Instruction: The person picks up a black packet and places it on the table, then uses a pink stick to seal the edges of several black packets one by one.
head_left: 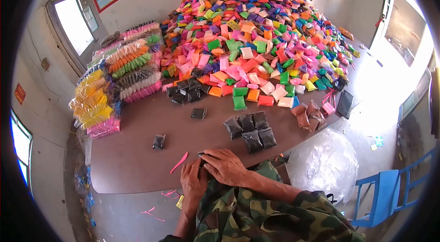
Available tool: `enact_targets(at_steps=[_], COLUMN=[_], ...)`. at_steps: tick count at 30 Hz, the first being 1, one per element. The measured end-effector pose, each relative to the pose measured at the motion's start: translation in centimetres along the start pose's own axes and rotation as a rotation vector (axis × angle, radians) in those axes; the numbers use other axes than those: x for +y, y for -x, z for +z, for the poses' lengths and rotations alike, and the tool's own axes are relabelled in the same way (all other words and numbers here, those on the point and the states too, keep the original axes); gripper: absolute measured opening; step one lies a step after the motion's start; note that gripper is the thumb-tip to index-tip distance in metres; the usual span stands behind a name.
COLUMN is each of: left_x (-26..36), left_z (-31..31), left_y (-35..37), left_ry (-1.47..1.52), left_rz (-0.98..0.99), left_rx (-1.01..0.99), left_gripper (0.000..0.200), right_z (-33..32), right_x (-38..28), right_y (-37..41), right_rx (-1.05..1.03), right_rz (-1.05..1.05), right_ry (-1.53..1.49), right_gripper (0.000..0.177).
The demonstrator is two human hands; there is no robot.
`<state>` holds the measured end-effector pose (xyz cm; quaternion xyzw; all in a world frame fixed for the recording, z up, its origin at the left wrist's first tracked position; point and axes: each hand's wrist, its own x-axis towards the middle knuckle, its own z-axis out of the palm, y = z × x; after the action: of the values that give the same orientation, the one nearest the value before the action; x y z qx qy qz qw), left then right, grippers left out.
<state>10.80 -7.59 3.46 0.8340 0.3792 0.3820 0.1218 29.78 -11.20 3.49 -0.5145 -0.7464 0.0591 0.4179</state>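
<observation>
On the table [133, 164], a heap of coloured packets [247, 54] fills the far side, with bagged bundles [137, 63] at far left. Five black packets [252, 141] lie grouped just beyond our hands. Our right hand [224, 167] and left hand [193, 181] are together at the near edge, fingers closed around a small dark thing [200, 154], mostly hidden. We seem to be working it with our fingertips; the next move calls for a light, steady pinch, clear of the pink strip [179, 163].
</observation>
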Motion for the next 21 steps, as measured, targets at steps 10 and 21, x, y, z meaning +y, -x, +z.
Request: enact_targets(at_steps=[10,21], left_x=[-1.1,-0.9], left_z=[-0.3,0.6], left_y=[-0.8,-2.0], left_ry=[-0.027,0.063], left_rz=[-0.041,-0.216], left_rx=[-0.015,0.035], left_gripper=[0.026,0.022], right_z=[0.3,-0.5], right_x=[0.7,1.2], right_y=[0.1,0.3], right_rx=[-0.065,-0.115], right_rz=[-0.027,0.0], right_ry=[-0.001,-0.104], right_gripper=[0.049,0.056])
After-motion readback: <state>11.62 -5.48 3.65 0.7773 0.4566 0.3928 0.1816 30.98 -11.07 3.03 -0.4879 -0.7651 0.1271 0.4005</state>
